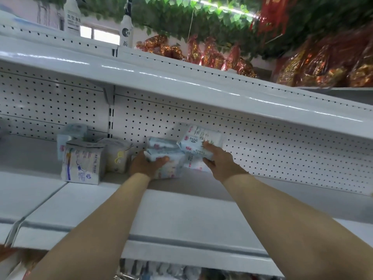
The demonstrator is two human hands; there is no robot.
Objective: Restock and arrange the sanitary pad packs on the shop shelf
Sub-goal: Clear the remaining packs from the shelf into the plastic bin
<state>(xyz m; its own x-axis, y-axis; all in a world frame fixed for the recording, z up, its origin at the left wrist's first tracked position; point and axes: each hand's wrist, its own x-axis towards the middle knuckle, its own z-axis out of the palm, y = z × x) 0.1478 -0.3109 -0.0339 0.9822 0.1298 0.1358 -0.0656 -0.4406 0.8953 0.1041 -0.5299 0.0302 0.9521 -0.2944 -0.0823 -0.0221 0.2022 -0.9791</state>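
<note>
Sanitary pad packs (159, 143) sit bunched in the middle of the frame, at the back of the white shelf (181, 209) against the pegboard panel (262, 150). Both forearms (272, 209) reach up from the lower edge of the frame. Left hand (145, 164) curls round the lower pack (173, 165), thumb across its front. Right hand (221, 161) pinches the tilted pack (194, 142) with dark lettering, thumb on its face, fingers beneath; that pack leans over the others, touching them. Left of centre stand a boxed pack (82, 162) and, just beside it, a pale round tub (117, 154). Upper right of the frame shows red and gold wrapped goods (323, 65) on a higher shelf (333, 91), under green leaves (191, 15)
</note>
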